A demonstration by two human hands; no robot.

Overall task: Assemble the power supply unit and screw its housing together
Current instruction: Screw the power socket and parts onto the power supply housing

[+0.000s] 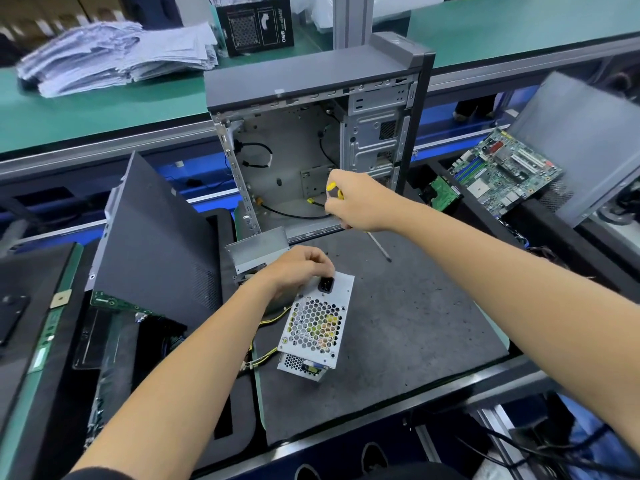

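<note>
Left hand [298,266]: fingers curled over the far top edge of the power supply unit [317,325], gripping it beside the black socket [326,284]. Right hand [356,202]: closed round the yellow handle of a screwdriver [379,246], shaft slanting down, tip just above the grey mat [415,323], well apart from the unit.

Power supply unit: on the mat near its middle, honeycomb grille facing up, yellow and black wires [268,355] trailing off its left side. Just behind the left hand, a bent metal housing piece [258,252], touching the front of the open computer case [311,140]. Inside the case, loose black cables with yellow plugs.

Leaning at left, a dark side panel [152,244]. At right, a motherboard [502,171] tilted against another panel [581,147]. Farther back on the green table [86,112], a stack of papers [114,55] and a black box [256,24].
</note>
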